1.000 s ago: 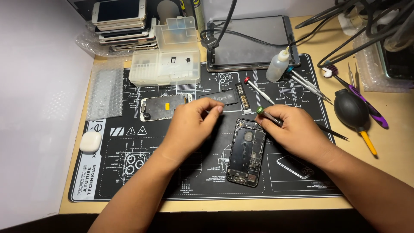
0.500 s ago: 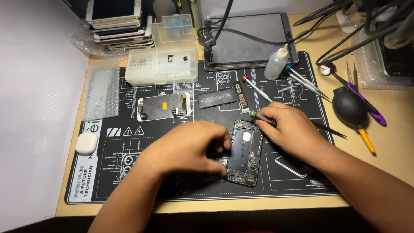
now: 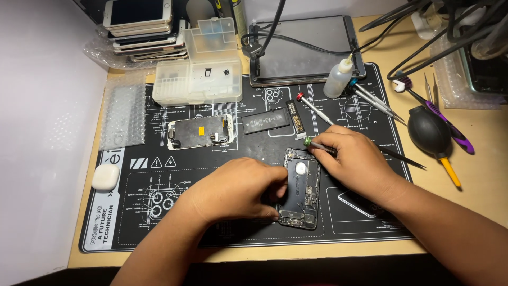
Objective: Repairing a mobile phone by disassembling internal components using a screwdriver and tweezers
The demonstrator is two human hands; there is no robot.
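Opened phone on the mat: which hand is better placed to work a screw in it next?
Right, probably. The right hand holds a green-capped screwdriver right at the opened phone top edge, while the left hand grips the phone's lower left side, steadying it.

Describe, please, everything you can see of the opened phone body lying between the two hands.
The opened phone body is a dark, slim shell lying flat on the black printed work mat, slightly tilted. Its screen is off, exposing boards, small metal parts and a round white patch near the top. The left hand grips its left edge; the right hand rests at its upper right.
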